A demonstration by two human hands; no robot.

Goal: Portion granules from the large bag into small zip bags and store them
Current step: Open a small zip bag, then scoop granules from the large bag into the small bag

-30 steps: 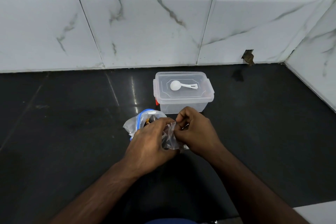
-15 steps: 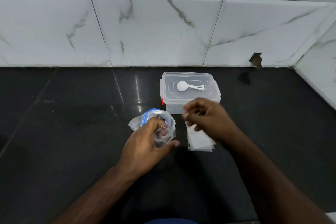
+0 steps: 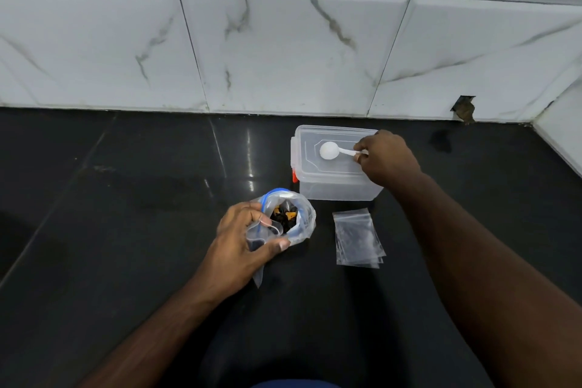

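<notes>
The big bag [image 3: 299, 220] is clear plastic with a blue zip strip round its mouth, standing open near the middle of the black counter [image 3: 126, 230]; dark granules [image 3: 283, 217] with a few orange bits show inside. The left hand [image 3: 242, 246] grips its near side, fingers and thumb curled round the plastic, along with one small clear bag [image 3: 261, 236]. The right hand [image 3: 385, 159] pinches the handle of one white scoop [image 3: 330, 149], which lies on the lid of one clear box [image 3: 333, 179] toward the counter's back edge. Between box and front edge lies a stack of small zip bags [image 3: 357, 238], flat; their count is unclear.
</notes>
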